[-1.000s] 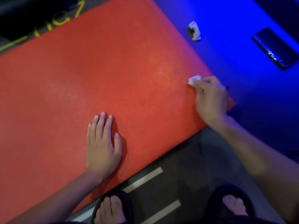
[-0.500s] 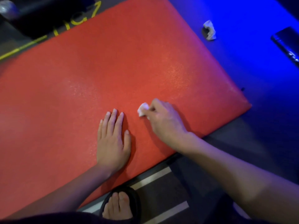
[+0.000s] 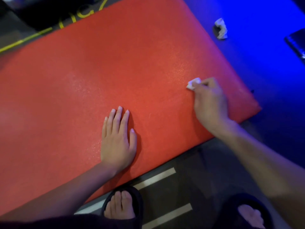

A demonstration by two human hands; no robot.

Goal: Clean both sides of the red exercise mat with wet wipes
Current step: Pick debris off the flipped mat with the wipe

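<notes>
Across most of the head view, running from about eight o'clock up to one o'clock, the red mat (image 3: 92, 83) lies flat on the floor (image 3: 189, 187), its near edge slanting from lower left to the corner at about three o'clock. Just below centre, the left hand (image 3: 118, 139) rests palm-down on the mat with its fingers straight and held close together, holding nothing. At about three o'clock from it, the right hand (image 3: 209, 103) is on the mat near the right-hand corner, its fingers curled round a small crumpled white wipe (image 3: 193, 83) that pokes out at the fingertips and touches the red surface. Beyond the mat's far right edge, at about one o'clock, a second balled-up white wipe (image 3: 221, 28) lies on a blue-lit stretch of floor, well apart from the hands. A dark flat object (image 3: 296, 44) is cut off by the right border; what it is cannot be told. At six o'clock, two feet in black slippers (image 3: 123, 207) stand on grey floor with pale stripes (image 3: 155, 177), just beside the mat's near edge. Yellow markings (image 3: 79, 15) show on the dark floor at eleven o'clock.
</notes>
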